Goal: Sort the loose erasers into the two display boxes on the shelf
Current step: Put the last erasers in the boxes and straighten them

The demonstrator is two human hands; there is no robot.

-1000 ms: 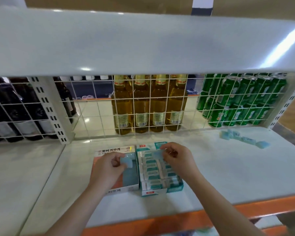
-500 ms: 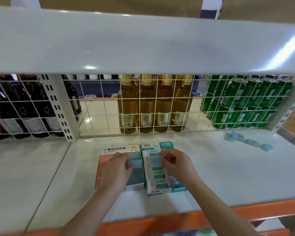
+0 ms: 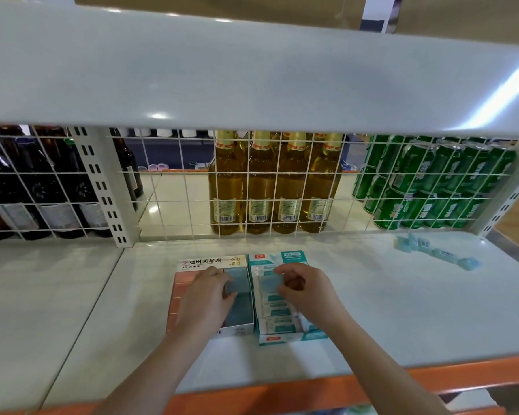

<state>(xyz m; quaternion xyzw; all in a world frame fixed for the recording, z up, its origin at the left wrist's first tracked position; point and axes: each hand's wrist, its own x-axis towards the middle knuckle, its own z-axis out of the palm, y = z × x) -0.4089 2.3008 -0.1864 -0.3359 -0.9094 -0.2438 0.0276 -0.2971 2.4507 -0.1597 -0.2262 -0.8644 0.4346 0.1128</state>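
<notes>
Shelf (image 3: 372,310) | eraser (image 3: 268,283) pinched in right grip (image 3: 307,290) | over teal box (image 3: 282,336)

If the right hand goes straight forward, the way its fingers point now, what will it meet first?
Probably the raised teal back card of the teal cardboard display box. The right hand pinches a pale blue eraser over that box's far end. Depth is unclear, so it may pass above.

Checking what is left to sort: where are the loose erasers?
Head view: the loose erasers lie far right on the shelf, before the green cans.
</notes>
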